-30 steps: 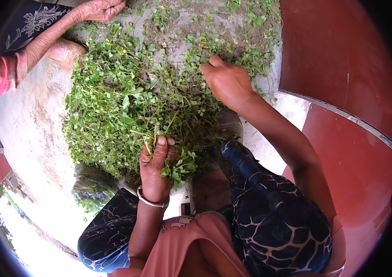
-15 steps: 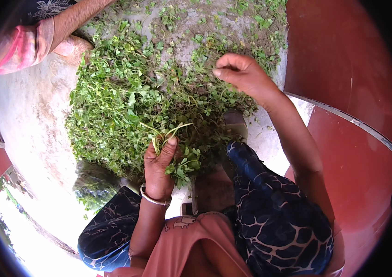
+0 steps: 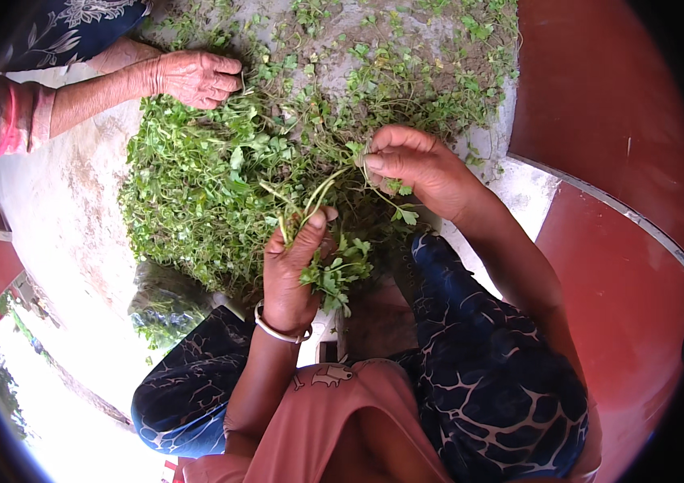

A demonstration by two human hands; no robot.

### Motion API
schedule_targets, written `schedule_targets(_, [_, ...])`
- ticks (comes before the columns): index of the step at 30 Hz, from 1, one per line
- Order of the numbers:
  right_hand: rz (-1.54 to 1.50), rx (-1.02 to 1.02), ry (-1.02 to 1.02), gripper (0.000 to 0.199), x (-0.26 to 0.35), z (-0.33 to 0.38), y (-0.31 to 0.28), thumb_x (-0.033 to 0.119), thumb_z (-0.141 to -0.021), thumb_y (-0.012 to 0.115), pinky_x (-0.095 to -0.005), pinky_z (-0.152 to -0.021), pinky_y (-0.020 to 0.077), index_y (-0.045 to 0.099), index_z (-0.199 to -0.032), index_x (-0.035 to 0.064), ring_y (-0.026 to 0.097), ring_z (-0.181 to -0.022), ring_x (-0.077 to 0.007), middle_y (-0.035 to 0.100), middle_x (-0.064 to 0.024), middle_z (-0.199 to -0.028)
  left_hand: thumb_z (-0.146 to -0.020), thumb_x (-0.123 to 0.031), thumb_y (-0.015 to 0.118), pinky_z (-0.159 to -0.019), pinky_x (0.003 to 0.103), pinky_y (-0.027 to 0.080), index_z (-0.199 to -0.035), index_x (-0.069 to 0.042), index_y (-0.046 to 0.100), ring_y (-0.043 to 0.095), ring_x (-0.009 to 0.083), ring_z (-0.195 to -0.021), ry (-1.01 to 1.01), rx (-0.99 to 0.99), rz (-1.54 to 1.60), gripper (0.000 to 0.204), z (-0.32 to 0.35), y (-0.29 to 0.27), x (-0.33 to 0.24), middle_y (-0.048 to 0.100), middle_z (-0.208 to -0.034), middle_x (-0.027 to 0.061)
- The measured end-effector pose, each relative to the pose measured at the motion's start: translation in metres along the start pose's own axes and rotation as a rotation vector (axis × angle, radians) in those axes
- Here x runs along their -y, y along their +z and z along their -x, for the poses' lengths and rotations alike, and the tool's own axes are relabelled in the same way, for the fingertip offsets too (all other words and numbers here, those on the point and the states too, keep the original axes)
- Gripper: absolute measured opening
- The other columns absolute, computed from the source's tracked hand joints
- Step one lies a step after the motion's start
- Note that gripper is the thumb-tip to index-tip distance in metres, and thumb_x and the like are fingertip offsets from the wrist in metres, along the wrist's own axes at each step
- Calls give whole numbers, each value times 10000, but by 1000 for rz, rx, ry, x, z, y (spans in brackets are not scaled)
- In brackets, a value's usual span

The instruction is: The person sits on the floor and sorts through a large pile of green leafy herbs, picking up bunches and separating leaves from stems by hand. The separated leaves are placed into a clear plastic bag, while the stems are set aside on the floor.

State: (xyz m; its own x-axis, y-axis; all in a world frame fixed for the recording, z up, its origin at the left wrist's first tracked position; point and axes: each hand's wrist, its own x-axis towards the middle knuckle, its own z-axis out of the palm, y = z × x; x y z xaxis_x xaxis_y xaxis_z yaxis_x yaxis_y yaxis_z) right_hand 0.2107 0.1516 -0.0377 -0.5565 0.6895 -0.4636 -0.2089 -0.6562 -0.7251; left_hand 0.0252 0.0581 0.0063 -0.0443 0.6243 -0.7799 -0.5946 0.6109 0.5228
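Observation:
My left hand (image 3: 294,262) is closed round a small bunch of leafy herb sprigs (image 3: 335,274). Their pale stems stick up past the thumb, and the leaves hang out beside the palm. To the right and a little farther off, my right hand (image 3: 426,169) pinches a thin herb sprig (image 3: 403,211) between thumb and fingers, its leaves dangling below. Both hands are above a wide heap of loose green herbs (image 3: 197,185), which look like coriander or celery leaf. At the heap's far left edge, another person's hand (image 3: 199,79) rests with curled fingers; what it holds is hidden.
A clear plastic bag with greens (image 3: 166,298) lies at the near left of the heap. Soil and scattered sprigs (image 3: 406,60) cover the far ground. A red wall or panel (image 3: 599,105) stands on the right. My patterned knees (image 3: 495,362) flank the near side.
My right hand has come nearer and lower and now has a sprig in its fingers. My left hand shifted slightly right and up. The other person's hand has come into view over the heap.

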Motion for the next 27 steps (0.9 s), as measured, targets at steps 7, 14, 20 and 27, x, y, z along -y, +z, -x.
schedule_targets(7, [-102,8,94,161,-12,9,15,230,-872,631,-224,-742,406,598,-929,83,528,-829,-64,585,24,-875,-857,-167,659,-506,208,370,-980,-35,665,454,57,-551,-137,52,157,181,-6,-4,11,559,-671,-43])
schedule_targets(14, [-251,-31,107,117,-27,8,19,147,-885,594,-280,-781,425,577,-930,41,561,-899,-128,622,-62,-986,-831,-203,685,-546,205,380,-1042,-46,642,438,48,-607,-222,50,109,266,-1,6,15,516,-705,-74])
schedule_targets(20, [-286,3,101,141,-37,8,24,193,-895,608,-245,-708,438,597,-954,65,528,-812,-72,583,9,-876,-836,-179,679,-584,199,395,-1053,-47,637,480,52,-638,-209,111,94,257,1,6,14,577,-760,-62])
schedule_targets(27, [-23,119,158,284,-38,19,18,266,-871,642,-215,-716,409,588,-1054,56,504,-821,-51,578,29,-919,-839,-128,673,-674,221,449,-1011,-44,648,579,81,-756,5,87,-189,193,-3,-2,18,652,-876,-5])
